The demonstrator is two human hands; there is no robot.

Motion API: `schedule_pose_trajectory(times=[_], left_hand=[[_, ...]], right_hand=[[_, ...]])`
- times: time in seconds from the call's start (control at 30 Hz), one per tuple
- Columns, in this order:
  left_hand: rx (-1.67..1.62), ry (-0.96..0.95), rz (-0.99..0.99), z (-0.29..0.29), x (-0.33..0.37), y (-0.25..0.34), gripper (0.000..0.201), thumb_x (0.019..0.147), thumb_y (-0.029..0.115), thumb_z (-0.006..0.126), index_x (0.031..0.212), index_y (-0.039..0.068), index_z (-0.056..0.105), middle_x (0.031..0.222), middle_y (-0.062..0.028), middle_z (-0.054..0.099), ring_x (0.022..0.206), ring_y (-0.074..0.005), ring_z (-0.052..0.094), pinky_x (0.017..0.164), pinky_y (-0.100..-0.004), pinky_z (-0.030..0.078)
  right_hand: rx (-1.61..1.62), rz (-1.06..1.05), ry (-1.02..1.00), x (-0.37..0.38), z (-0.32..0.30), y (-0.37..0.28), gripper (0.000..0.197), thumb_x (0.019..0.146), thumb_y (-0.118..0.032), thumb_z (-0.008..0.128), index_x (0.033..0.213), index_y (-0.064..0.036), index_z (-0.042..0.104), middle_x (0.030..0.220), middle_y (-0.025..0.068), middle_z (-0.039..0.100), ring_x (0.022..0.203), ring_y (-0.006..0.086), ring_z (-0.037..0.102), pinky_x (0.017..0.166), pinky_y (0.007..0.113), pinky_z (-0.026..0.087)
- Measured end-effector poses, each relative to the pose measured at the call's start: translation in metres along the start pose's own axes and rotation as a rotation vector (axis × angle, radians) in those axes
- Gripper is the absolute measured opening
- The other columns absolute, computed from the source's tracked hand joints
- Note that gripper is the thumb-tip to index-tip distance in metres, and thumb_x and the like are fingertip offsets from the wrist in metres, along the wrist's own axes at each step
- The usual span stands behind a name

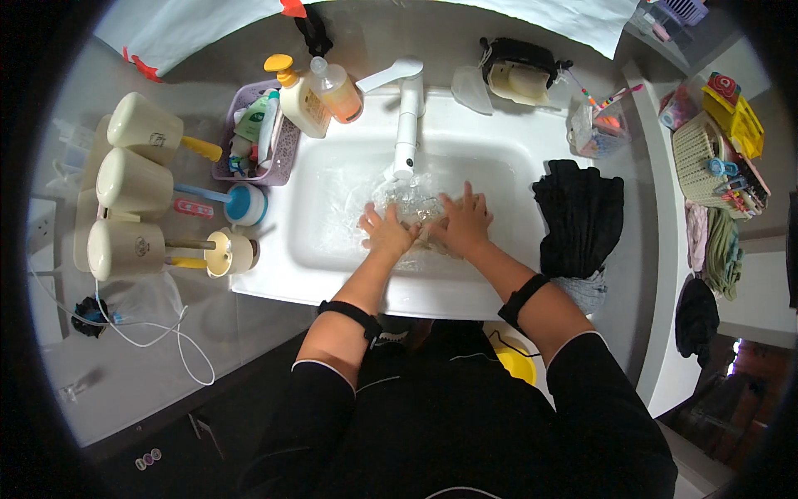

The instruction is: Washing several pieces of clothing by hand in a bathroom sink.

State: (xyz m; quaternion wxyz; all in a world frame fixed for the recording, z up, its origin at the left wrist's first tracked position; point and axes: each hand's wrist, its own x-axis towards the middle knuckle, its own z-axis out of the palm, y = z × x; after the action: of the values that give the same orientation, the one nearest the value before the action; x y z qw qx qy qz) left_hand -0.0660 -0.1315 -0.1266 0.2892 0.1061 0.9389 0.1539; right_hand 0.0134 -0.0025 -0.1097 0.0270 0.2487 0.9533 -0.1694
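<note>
Both arms reach into the white sink point(312, 224), under the white tap point(407, 125), from which water runs and splashes. My left hand point(388, 234) is low over the water with its fingers spread. Close beside it on the right, my right hand point(467, 224) also has its fingers apart. Neither hand grips anything that I can see. Beneath and between them lies a pale beige, wet-looking thing point(426, 231), partly hidden by the hands and blurred by the water; its kind cannot be made out.
A yellow-topped pump bottle point(303, 106), an orange-liquid bottle point(337, 91) and a lilac basket point(278, 158) stand at the back left. Cream wall holders point(137, 187) carry brushes at the left. Folded black cloth point(580, 218) lies on the right rim, near a clear toothbrush cup point(600, 133).
</note>
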Motion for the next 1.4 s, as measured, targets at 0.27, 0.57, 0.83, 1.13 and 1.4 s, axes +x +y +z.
schedule_pose_trajectory(times=[0.27,0.57,0.83,1.13,1.4], left_hand=[[-0.086,0.09,-0.007,0.026,0.023,-0.038,0.064,0.078,0.028,0.06,0.134,0.016,0.031,0.137,-0.018,0.025,0.122,-0.0365,0.03,0.092,-0.0469,0.038],[-1.604,-0.737,-0.394,-0.001,0.028,0.0,0.052,0.086,0.047,0.041,0.118,0.007,0.048,0.111,-0.0124,0.054,0.1,-0.0278,0.053,0.084,-0.0394,0.044],[-1.819,-1.058,0.729,0.04,0.086,-0.03,0.027,0.091,0.03,0.038,0.103,0.009,0.049,0.106,-0.01,0.052,0.101,-0.0227,0.049,0.086,-0.0332,0.042],[-1.525,-0.574,-0.124,0.012,0.025,0.02,0.031,0.085,0.025,0.045,0.109,0.005,0.049,0.104,-0.0097,0.056,0.092,-0.0233,0.056,0.078,-0.0344,0.046],[-0.064,0.015,0.059,0.0,0.01,0.021,0.064,0.074,0.044,0.058,0.126,0.01,0.04,0.132,-0.0192,0.031,0.118,-0.0341,0.035,0.09,-0.0484,0.037]], right_hand=[[-0.258,0.017,-0.564,0.01,-0.002,-0.006,0.081,0.069,-0.039,0.067,0.137,-0.0209,0.026,0.145,0.0167,0.002,0.132,0.0403,0.007,0.094,0.063,0.027],[0.874,-0.397,0.062,0.018,0.053,-0.013,0.033,0.066,-0.025,0.068,0.089,-0.0023,0.061,0.102,0.0153,0.052,0.091,0.0326,0.05,0.081,0.041,0.04],[0.609,-0.485,0.612,-0.008,0.011,-0.076,0.033,0.065,-0.036,0.072,0.08,-0.0078,0.064,0.094,0.0071,0.058,0.09,0.0277,0.05,0.081,0.047,0.036],[0.591,0.0,0.173,0.027,0.004,-0.028,0.028,0.083,-0.026,0.056,0.078,-0.0007,0.046,0.085,0.0187,0.054,0.07,0.0402,0.052,0.062,0.045,0.041],[0.085,0.003,-0.072,0.007,0.007,0.017,0.053,0.082,-0.038,0.056,0.126,-0.0186,0.036,0.142,0.0128,0.013,0.126,0.0411,0.018,0.094,0.054,0.029]])
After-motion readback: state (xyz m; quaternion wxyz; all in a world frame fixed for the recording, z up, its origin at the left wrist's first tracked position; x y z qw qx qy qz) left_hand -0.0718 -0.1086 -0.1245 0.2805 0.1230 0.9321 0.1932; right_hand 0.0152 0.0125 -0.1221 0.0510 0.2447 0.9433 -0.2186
